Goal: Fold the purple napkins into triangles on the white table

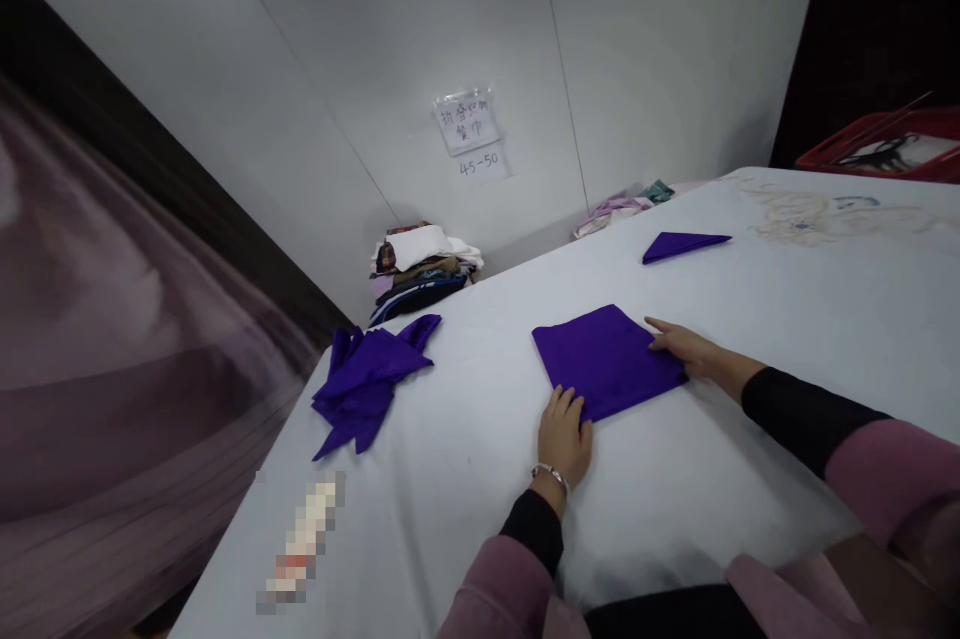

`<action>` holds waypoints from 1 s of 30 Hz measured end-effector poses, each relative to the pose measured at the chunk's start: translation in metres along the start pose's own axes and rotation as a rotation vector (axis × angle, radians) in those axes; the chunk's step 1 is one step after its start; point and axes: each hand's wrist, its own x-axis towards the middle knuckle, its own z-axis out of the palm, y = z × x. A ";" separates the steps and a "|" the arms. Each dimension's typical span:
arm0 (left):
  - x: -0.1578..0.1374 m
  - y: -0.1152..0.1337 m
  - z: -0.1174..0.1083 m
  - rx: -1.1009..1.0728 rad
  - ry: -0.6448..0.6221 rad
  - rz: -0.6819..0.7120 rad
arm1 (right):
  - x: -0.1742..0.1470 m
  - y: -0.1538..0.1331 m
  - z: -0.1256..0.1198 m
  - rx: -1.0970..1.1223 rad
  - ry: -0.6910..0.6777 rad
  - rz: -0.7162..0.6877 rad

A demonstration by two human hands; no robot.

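Observation:
A folded purple cloth napkin (604,359) lies flat, roughly square, on the white-covered table. The fingers of my left hand (565,437) rest on its near left corner, thumb a little apart, and a bracelet circles that wrist. At the right edge of the cloth, my right hand (684,349) touches it with its fingers apart. Farther back on the right is another purple napkin (681,245), folded into a narrow triangle. To the left, several purple napkins (367,381) lie in a loose, rumpled heap.
Folded clothes (424,269) are stacked by the wall, with more fabric (619,209) behind the table's far edge. A red basket (825,157) holds dark items at the far right. Handwritten paper signs (469,124) hang on the wall. A curtain (112,369) hangs at left; a blurred patch (304,544) covers something nearby.

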 end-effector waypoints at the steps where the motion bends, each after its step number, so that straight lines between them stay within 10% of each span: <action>1: 0.000 0.000 0.000 0.002 0.003 -0.001 | 0.001 0.000 0.001 -0.012 -0.001 0.002; 30: -0.007 0.000 -0.002 0.093 0.202 -0.021 | -0.048 0.030 -0.022 -0.579 0.185 -0.251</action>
